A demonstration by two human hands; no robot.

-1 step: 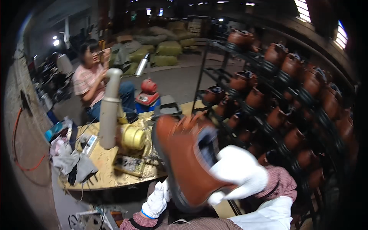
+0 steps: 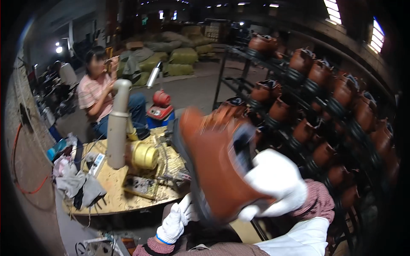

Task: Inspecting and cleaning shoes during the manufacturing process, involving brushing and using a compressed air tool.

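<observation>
A brown leather ankle boot (image 2: 226, 168) with a dark sole is held up in front of me, tilted, laces upward and blurred. My right hand (image 2: 275, 183), in a white glove, is closed on its heel end, with the thumb below the collar. The boot's opening shows a grey lining. My left hand (image 2: 173, 222), gloved in white with a blue cuff edge, is low beside the sole. Its fingers look curled together, their tips partly hidden by the boot; what they hold, if anything, I cannot make out.
At the left stands a wooden bench (image 2: 109, 192) with a beige pipe (image 2: 117, 136), a yellow cylinder (image 2: 144, 154) and grey rags (image 2: 81, 183). A black rack (image 2: 220, 81) of brown boots fills the right. Beyond the bench sits a person (image 2: 98, 94) near a red machine (image 2: 161, 104).
The boot and my right hand have shifted slightly right, the toe rising a little. The whole view has swung slightly, moving the bench and rack left. My right hand keeps its grip.
</observation>
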